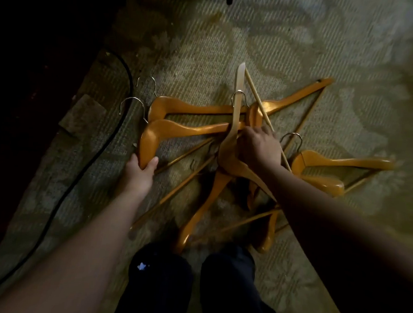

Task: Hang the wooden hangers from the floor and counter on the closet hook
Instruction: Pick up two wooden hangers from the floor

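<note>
Several orange-brown wooden hangers with metal hooks lie tangled on the patterned carpet. My left hand [140, 170] grips the curved shoulder of the left hanger [168, 130], fingers and thumb wrapped round its lower end. My right hand [258, 147] curls over the middle of the pile, gripping a paler hanger [237, 91] that stands up on edge. Another hanger [339, 161] lies apart at the right. A further one [205, 204] stretches toward my feet. The closet hook is not in view.
A black cable [90, 164] runs along the carpet at the left, beside dark furniture [25, 75]. My dark-trousered legs [194, 287] stand at the bottom centre, right behind the pile. Open carpet [302, 41] spreads beyond the hangers.
</note>
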